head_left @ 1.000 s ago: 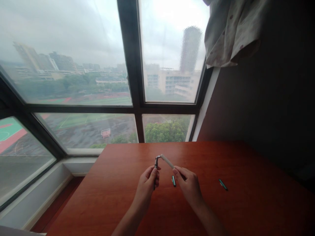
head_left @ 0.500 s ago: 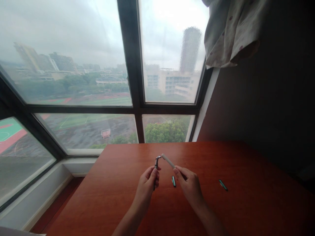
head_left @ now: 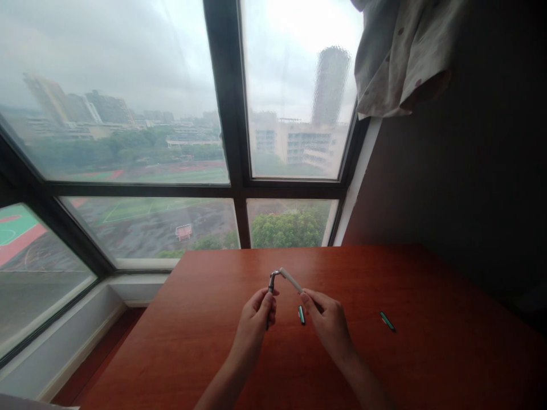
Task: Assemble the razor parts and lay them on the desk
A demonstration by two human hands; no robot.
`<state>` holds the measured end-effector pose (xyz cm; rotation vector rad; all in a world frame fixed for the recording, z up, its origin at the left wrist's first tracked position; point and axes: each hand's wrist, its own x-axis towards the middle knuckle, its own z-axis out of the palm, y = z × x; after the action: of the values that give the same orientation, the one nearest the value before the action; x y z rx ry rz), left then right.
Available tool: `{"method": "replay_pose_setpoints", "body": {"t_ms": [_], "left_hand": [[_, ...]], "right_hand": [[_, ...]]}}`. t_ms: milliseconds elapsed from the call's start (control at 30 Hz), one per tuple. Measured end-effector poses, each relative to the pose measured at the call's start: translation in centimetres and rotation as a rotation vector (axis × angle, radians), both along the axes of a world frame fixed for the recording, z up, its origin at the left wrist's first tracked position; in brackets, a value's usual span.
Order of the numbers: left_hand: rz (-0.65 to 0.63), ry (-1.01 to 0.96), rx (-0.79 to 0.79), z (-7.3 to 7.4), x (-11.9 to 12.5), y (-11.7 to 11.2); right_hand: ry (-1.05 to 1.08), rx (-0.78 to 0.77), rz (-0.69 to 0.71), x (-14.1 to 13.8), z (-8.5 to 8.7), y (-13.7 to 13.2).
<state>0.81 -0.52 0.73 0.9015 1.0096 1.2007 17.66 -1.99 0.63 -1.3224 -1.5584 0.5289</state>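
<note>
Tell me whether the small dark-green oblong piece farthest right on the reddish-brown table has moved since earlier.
No: the dark-green oblong piece lies in the same spot, judged against the far edge of the reddish-brown table.

The hands [head_left: 253, 316] are slim and bare — the slender forearms [head_left: 229, 367] bare too, as far as visible.

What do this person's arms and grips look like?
Both are human and uncovered: the left grip and right grip are bare hands, no glove or ring visible. The left forearm and right forearm taper toward the hands, with no sleeve, watch or cable showing.
</note>
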Motion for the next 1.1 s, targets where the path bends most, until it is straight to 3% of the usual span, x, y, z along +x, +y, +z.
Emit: {"method": "replay_pose_setpoints", "body": {"t_ms": [1100], "left_hand": [[0.006, 0.034, 0.022, -0.17, -0.22, 0.16]], "right_hand": [[-0.013, 0.011, -0.003, -0.1, 0.16, 0.03]]}}
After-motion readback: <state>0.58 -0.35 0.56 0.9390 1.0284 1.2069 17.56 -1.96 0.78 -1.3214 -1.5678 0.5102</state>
